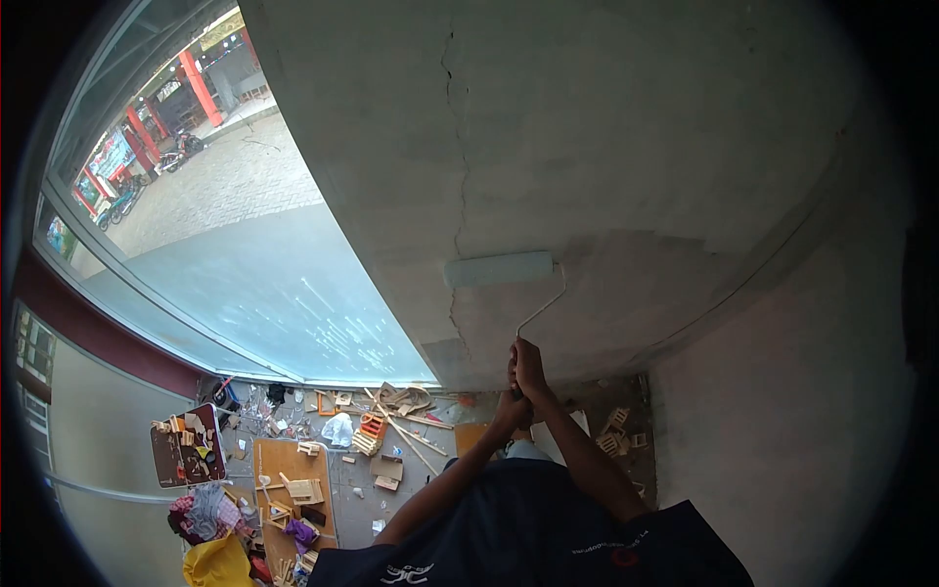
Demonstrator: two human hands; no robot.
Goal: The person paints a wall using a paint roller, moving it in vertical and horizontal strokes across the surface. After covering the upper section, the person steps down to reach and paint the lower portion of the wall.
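Pale roller (499, 269) on cracked wall (626, 127); left hand (511, 403), right hand (528, 367) grip it tight; wood scraps (391, 430) below.

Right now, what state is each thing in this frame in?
paint roller: sleeve horizontal, pressed against the wall
right hand: closed on the paint roller, uppermost
left hand: closed on the paint roller, just below the right
wall: cracked, with a darker patch beside the roller
window: glass whole, daylight coming through
floor: littered with wood scraps
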